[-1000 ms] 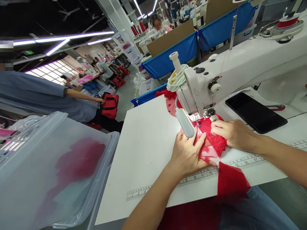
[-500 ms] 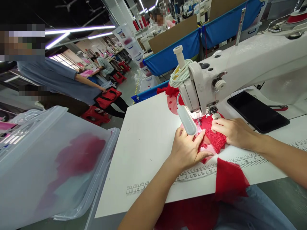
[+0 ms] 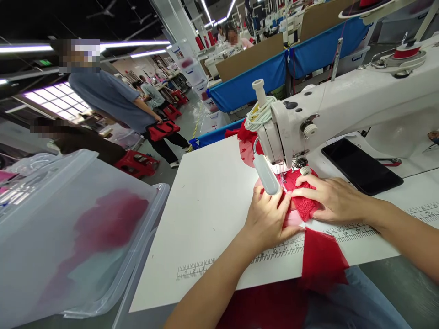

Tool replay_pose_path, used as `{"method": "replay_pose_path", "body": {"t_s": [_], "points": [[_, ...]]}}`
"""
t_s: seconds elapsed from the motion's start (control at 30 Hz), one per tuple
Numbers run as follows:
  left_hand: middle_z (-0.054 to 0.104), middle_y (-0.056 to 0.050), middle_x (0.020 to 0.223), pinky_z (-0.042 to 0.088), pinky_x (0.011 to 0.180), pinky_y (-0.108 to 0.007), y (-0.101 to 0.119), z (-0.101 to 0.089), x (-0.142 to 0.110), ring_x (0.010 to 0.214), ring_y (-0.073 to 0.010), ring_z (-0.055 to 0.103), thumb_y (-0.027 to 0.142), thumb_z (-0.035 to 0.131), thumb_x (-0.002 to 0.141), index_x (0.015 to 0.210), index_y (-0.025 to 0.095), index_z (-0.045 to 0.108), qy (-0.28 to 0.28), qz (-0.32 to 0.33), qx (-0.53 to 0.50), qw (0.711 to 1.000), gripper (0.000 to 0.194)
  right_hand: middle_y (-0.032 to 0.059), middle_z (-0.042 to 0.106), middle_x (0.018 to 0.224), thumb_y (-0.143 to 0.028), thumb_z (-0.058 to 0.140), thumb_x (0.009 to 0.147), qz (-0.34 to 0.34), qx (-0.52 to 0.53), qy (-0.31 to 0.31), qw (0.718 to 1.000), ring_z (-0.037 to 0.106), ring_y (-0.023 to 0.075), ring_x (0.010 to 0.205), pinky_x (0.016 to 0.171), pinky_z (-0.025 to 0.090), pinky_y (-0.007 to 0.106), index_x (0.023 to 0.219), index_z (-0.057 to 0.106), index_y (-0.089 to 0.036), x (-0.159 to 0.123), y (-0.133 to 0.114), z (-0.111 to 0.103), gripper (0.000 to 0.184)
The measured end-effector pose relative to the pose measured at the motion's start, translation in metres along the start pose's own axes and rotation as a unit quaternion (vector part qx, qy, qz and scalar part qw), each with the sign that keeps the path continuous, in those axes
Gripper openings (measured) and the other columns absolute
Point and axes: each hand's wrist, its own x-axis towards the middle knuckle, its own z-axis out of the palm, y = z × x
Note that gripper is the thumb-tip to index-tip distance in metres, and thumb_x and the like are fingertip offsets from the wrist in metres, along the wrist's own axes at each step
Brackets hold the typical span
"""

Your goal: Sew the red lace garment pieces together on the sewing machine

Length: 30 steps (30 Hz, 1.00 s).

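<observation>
Red lace fabric [image 3: 303,208] with sheer pink parts lies under the needle area of a white sewing machine [image 3: 346,80]. My left hand [image 3: 269,214] rests on its left side, fingers spread and thumb stretched to the right. On the lace's right side lies my right hand [image 3: 329,196], fingers apart and pressing down. Both hands sit just in front of the presser foot [image 3: 283,177], which is partly hidden by a small grey lamp [image 3: 266,175]. A strip of red mesh [image 3: 322,258] hangs over the table's front edge to the lap.
A black phone [image 3: 361,165] lies right of the needle, near a red-handled tool [image 3: 389,162]. The white table [image 3: 199,205] has a printed ruler along its front. A translucent bin [image 3: 68,242] stands left. A person in blue [image 3: 116,98] carries a red bag [image 3: 163,130].
My right hand has gone from bunched fingers to spread fingers, lower on the lace. My left hand has barely moved. The person in blue has moved rightward in view.
</observation>
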Motion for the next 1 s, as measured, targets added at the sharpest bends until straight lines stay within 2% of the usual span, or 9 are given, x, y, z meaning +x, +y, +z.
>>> {"method": "replay_pose_path", "body": {"t_s": [0.13, 0.23, 0.37, 0.47, 0.6, 0.73, 0.87, 0.93, 1.0], "points": [[0.062, -0.018, 0.123, 0.044, 0.086, -0.046, 0.003, 0.0, 0.003, 0.109, -0.0338, 0.055, 0.067, 0.057, 0.086, 0.127, 0.011, 0.061, -0.006, -0.021, -0.028, 0.999, 0.069, 0.0055, 0.068, 0.117, -0.027, 0.059, 0.088, -0.05, 0.006, 0.028, 0.998, 0.062, 0.0165, 0.075, 0.059, 0.035, 0.029, 0.096, 0.067, -0.021, 0.003, -0.001, 0.006, 0.013], [0.063, -0.017, 0.115, 0.045, 0.074, -0.04, 0.004, -0.002, 0.007, 0.101, -0.0314, 0.056, 0.052, 0.059, 0.085, 0.113, 0.013, 0.066, -0.02, -0.042, -0.041, 0.998, 0.049, 0.0046, 0.072, 0.099, -0.032, 0.046, 0.1, -0.042, 0.03, 0.046, 0.998, 0.061, 0.0153, 0.072, 0.059, 0.037, 0.028, 0.091, 0.067, -0.02, 0.007, -0.001, 0.01, 0.025], [0.064, -0.012, 0.103, 0.043, 0.068, -0.036, 0.001, -0.005, 0.012, 0.087, -0.0252, 0.057, 0.027, 0.054, 0.08, 0.094, 0.017, 0.068, -0.029, -0.042, -0.058, 0.997, 0.022, 0.0038, 0.068, 0.079, -0.041, 0.035, 0.105, 0.054, 0.146, 0.095, 0.983, 0.058, 0.0149, 0.068, 0.06, 0.039, 0.027, 0.077, 0.061, -0.021, 0.011, -0.004, 0.013, 0.043], [0.064, -0.009, 0.097, 0.044, 0.067, -0.034, -0.002, -0.001, 0.016, 0.082, -0.0222, 0.056, 0.027, 0.053, 0.085, 0.084, 0.018, 0.066, -0.02, -0.052, -0.071, 0.996, 0.016, 0.0023, 0.06, 0.069, -0.043, 0.035, 0.104, 0.106, 0.23, 0.087, 0.963, 0.053, 0.0151, 0.064, 0.059, 0.04, 0.028, 0.069, 0.054, -0.022, 0.013, -0.006, 0.013, 0.045], [0.066, -0.007, 0.094, 0.045, 0.064, -0.032, -0.006, 0.008, 0.021, 0.083, -0.0209, 0.059, 0.025, 0.049, 0.093, 0.08, 0.019, 0.064, -0.015, -0.109, -0.108, 0.988, 0.021, 0.0023, 0.058, 0.067, -0.049, 0.036, 0.103, 0.104, 0.277, 0.098, 0.95, 0.052, 0.0158, 0.063, 0.059, 0.042, 0.029, 0.068, 0.053, -0.022, 0.015, -0.008, 0.013, 0.047], [0.069, -0.005, 0.097, 0.05, 0.065, -0.03, -0.012, 0.01, 0.023, 0.081, -0.0181, 0.062, 0.017, 0.043, 0.094, 0.09, 0.021, 0.068, -0.013, -0.137, -0.296, 0.945, 0.025, 0.0013, 0.059, 0.064, -0.053, 0.038, 0.102, 0.105, 0.305, 0.109, 0.94, 0.054, 0.015, 0.059, 0.056, 0.044, 0.028, 0.068, 0.053, -0.022, 0.016, -0.008, 0.012, 0.048], [0.06, 0.001, 0.062, 0.052, 0.054, -0.027, -0.02, 0.004, 0.02, 0.053, -0.0142, 0.057, 0.02, 0.037, 0.096, 0.103, 0.021, 0.07, -0.047, -0.188, -0.487, 0.852, 0.034, 0.0, 0.057, 0.059, -0.054, 0.039, 0.102, 0.116, 0.294, 0.124, 0.941, 0.053, 0.014, 0.055, 0.052, 0.043, 0.027, 0.066, 0.05, -0.022, 0.017, -0.009, 0.011, 0.049], [0.052, 0.005, 0.051, 0.051, 0.053, -0.026, -0.022, 0.002, 0.018, 0.048, -0.0134, 0.055, 0.015, 0.036, 0.093, 0.107, 0.021, 0.071, -0.049, -0.196, -0.499, 0.843, 0.038, -0.0001, 0.057, 0.059, -0.054, 0.039, 0.101, 0.118, 0.303, 0.126, 0.937, 0.054, 0.0137, 0.054, 0.052, 0.044, 0.026, 0.065, 0.049, -0.022, 0.017, -0.009, 0.012, 0.049], [0.056, 0.004, 0.054, 0.052, 0.057, -0.026, -0.021, 0.002, 0.017, 0.051, -0.0129, 0.057, 0.008, 0.035, 0.087, 0.108, 0.021, 0.07, -0.033, -0.18, -0.476, 0.86, 0.043, -0.0002, 0.056, 0.059, -0.054, 0.04, 0.101, 0.121, 0.324, 0.123, 0.93, 0.054, 0.0136, 0.054, 0.051, 0.045, 0.026, 0.065, 0.048, -0.023, 0.017, -0.01, 0.013, 0.049]]}}
